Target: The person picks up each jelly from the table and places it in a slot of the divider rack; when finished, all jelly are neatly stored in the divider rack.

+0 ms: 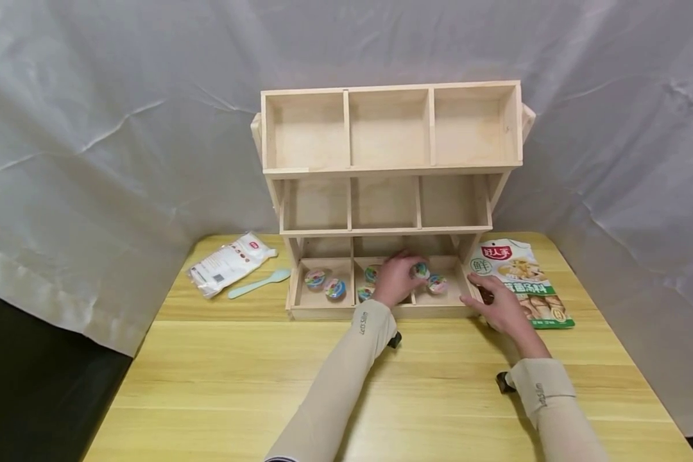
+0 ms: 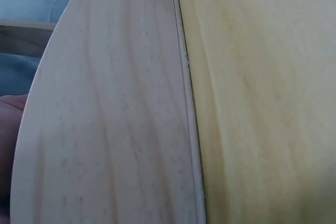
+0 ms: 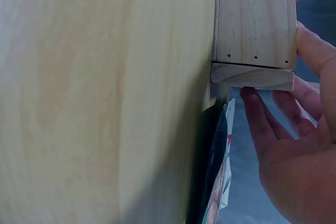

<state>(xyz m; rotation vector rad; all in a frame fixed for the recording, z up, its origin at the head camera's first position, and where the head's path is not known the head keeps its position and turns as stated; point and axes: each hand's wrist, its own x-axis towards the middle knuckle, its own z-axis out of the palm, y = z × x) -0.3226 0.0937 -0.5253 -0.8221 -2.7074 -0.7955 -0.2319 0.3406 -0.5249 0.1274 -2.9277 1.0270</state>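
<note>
In the head view a three-tier wooden storage rack (image 1: pixel 389 170) stands at the back of the table, each tier split into three compartments. My left hand (image 1: pixel 394 280) reaches over the bottom tier and pinches a small jelly cup (image 1: pixel 419 271) above the right compartment. Another jelly cup (image 1: pixel 437 283) lies in that compartment, and two cups (image 1: pixel 335 289) sit in the left one. Cups (image 1: pixel 371 274) in the middle compartment are partly hidden by my left hand. At the bottom tier's right end, my right hand (image 1: pixel 499 308) holds the corner between thumb and fingers (image 3: pixel 257 121).
A green-and-white food pouch (image 1: pixel 522 282) lies right of the rack, partly behind my right hand. On the left are a white plastic packet (image 1: pixel 231 263) and a pale green spoon (image 1: pixel 260 283). Grey fabric (image 1: pixel 150 115) hangs behind the wooden table (image 1: pixel 219 385).
</note>
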